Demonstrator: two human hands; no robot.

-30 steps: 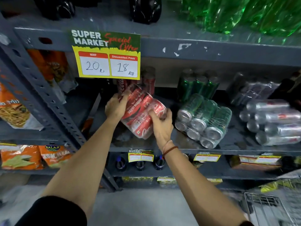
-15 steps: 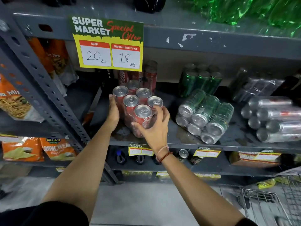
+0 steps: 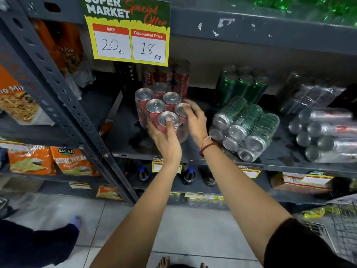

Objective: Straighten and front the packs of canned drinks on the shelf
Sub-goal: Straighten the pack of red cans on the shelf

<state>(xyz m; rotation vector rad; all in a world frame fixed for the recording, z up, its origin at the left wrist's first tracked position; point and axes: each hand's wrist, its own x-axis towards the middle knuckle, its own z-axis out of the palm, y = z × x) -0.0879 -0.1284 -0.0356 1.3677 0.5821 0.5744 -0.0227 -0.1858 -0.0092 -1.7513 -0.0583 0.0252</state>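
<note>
A head-worn camera looks down at a grey metal shelf (image 3: 270,163) in a shop. A shrink-wrapped pack of red cans (image 3: 161,111) stands upright on the shelf, silver tops facing up, near the front edge. The left hand (image 3: 164,138) grips the pack's near side, thumb pressed on the top of the front can. The right hand (image 3: 195,120) is closed around the pack's right side, fingers curled over the top of a can. A red thread band circles the right wrist.

Behind the pack stands another pack of tall red cans (image 3: 170,76) with partial Coca-Cola script showing. Just right of the right hand, a pack of green cans (image 3: 245,128) lies on its side, can ends facing outward; an upright green pack (image 3: 243,86) stands behind it. Further right, a pack of silver cans (image 3: 328,134) also lies on its side.

A yellow and green sign (image 3: 128,29) hangs from the shelf above, reading "SUPER MARKET Special Offer", "MRP 20 Rs", "Discounted Price 18 Rs". To the left, beyond a perforated upright post (image 3: 63,97), orange snack bags (image 3: 69,160) carry the brand "BALAJI"; other bags higher up show "Mix". Small yellow price labels (image 3: 249,172) line the shelf edge. A wire basket (image 3: 340,229) sits at lower right.
</note>
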